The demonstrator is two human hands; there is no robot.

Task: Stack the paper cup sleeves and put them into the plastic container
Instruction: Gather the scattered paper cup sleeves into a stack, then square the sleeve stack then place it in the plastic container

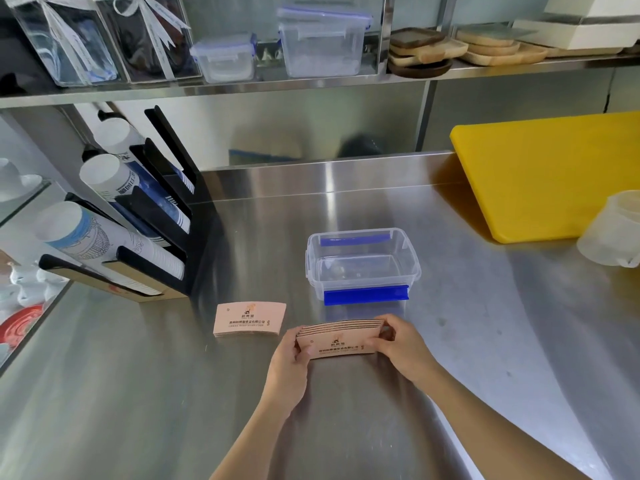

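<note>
A stack of several flat, tan paper cup sleeves (337, 341) stands on its long edge on the steel counter. My left hand (291, 358) grips its left end and my right hand (398, 344) grips its right end. A smaller pile of sleeves (249, 319) lies flat to the left, apart from my hands. Just beyond the held stack sits the clear plastic container (362, 266), open, lidless and empty, with blue latches front and back.
A black rack of paper cups (138, 223) stands at the left. A yellow cutting board (554, 174) leans at the right, with a translucent jug (613, 233) in front of it. Lidded containers (322, 39) and wooden trays sit on the shelf above.
</note>
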